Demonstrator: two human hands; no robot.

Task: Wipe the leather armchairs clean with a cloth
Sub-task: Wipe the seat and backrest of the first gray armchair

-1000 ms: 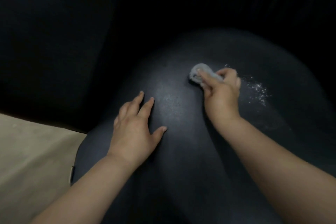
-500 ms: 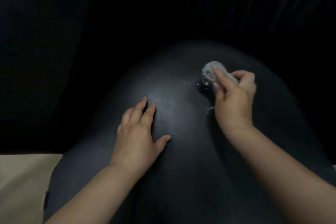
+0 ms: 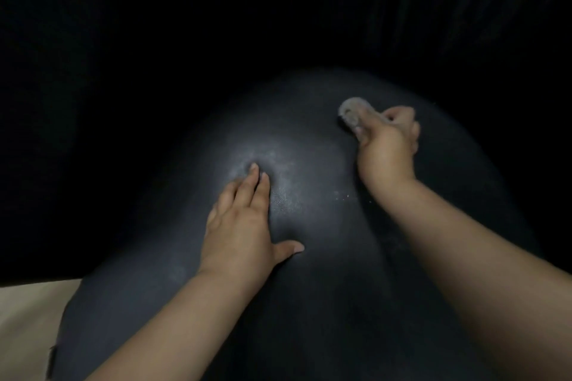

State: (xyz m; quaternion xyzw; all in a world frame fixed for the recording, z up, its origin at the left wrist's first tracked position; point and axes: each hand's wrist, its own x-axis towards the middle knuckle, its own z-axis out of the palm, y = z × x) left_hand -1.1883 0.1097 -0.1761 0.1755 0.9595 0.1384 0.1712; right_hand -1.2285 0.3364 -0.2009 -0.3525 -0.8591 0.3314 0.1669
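Right hand grips blurred cloth; left hand lies flat on dim armchair.

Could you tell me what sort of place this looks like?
Probably a dim sitting room: a dark leather armchair fills the view, pale floor lies beside it, and the right hand holds a cloth.

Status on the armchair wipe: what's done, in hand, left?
Done: nothing provable; the lit patch by the left hand looks dusty. In hand: the right hand grips the grey cloth, pressed onto the black leather armchair while the left rests flat on it. Left: white specks near the right wrist; other armchairs aren't in view.
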